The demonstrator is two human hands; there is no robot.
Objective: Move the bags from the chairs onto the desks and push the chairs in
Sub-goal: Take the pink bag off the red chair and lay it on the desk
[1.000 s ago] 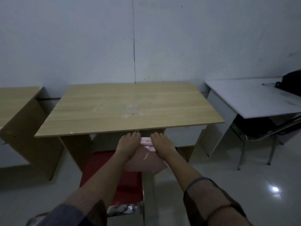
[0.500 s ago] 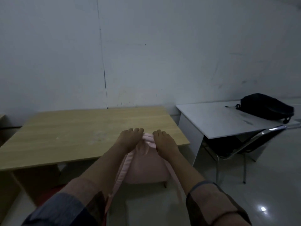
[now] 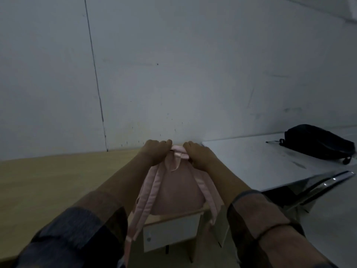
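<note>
Your left hand [image 3: 156,151] and right hand [image 3: 200,156] both grip the top of the pink bag [image 3: 174,192], fingers curled tight over its upper edge, one hand on each side of the small carry loop that droops between them. The bag hangs from your grip with its back panel toward you. Its two straps [image 3: 149,190] dangle down, the left one trailing low past your left sleeve [image 3: 77,235], the right one running down beside your right forearm.

The bag sits over the right near corner of the wooden desk [image 3: 48,182]; whether its bottom touches the top or hangs just clear, you cannot tell from this angle. A white panel shows under that desk edge, below the bag.

To your right stands a white desk [image 3: 257,163], just beside the wooden one. A black bag [image 3: 316,142] lies on its far side near the wall [image 3: 193,64]. A chair [image 3: 318,186] with a shiny metal frame is tucked at that desk's near edge.
</note>
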